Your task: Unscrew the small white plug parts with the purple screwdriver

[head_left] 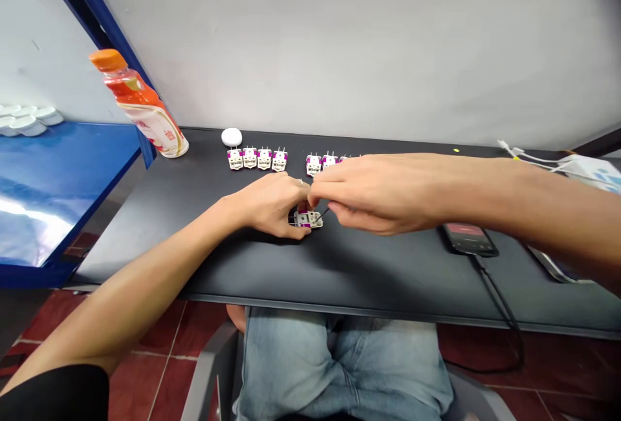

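My left hand is closed around a small white and magenta plug part resting on the black desk. My right hand pinches a thin dark tool whose tip touches that part. The two hands meet at the middle of the desk. Behind them a row of similar white and magenta parts stands near the wall, with more of the same parts partly hidden by my right hand.
An orange drink bottle leans at the desk's back left. A small white oval object lies beside it. A phone with a dark cable lies at the right. White cables sit far right. A blue shelf stands left.
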A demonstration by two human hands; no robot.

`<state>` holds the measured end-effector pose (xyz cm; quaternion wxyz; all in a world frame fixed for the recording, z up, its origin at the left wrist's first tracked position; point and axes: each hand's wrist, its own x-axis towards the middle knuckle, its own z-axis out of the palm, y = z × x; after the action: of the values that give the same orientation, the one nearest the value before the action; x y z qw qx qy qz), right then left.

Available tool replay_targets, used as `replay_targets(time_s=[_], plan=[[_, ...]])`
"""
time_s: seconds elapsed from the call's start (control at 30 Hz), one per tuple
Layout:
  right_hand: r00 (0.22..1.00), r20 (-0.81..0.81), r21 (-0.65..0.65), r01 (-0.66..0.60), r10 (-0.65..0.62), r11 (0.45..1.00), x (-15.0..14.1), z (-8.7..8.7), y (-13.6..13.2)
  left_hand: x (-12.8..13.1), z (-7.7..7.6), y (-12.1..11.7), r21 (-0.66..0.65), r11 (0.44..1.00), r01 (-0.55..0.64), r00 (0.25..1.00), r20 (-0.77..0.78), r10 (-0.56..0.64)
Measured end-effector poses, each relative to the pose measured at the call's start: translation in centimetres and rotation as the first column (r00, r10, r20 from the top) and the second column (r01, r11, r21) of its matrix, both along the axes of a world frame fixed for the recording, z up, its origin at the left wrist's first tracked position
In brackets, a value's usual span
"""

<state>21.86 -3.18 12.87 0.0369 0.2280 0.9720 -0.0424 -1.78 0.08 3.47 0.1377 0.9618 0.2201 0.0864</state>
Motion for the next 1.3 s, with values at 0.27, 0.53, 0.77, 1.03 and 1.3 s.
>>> replay_targets(time_s=[0.27,0.53,0.77,1.03,1.3], plan=[[0.993,0.109,-0.040,0.045,-0.041,0.998,-0.6,0.5,-0.3,-0.1,0.0,0.0,-0.008,1.000,-0.006,1.000,-0.016,0.006],[0.995,0.093,-0.046,0.032,-0.028,0.998,-0.4,0.3,-0.2,-0.1,0.0,0.0,0.020,1.000,-0.011,1.000,-0.011,0.011],[0.999,-0.003,-0.033,-0.035,0.035,0.999,0.1,-0.2,-0.1,-0.1,0.1,0.0,0.005,1.000,-0.012,1.000,-0.009,0.012],[0.999,-0.020,0.014,-0.046,0.046,0.999,0.2,-0.1,0.0,0.0,0.2,0.0,-0.002,1.000,-0.008,1.000,-0.016,0.008],[0.995,-0.052,0.107,-0.082,0.088,0.991,0.5,-0.8,0.2,-0.1,0.1,0.1,-0.027,1.000,-0.005,1.000,-0.007,0.005]])
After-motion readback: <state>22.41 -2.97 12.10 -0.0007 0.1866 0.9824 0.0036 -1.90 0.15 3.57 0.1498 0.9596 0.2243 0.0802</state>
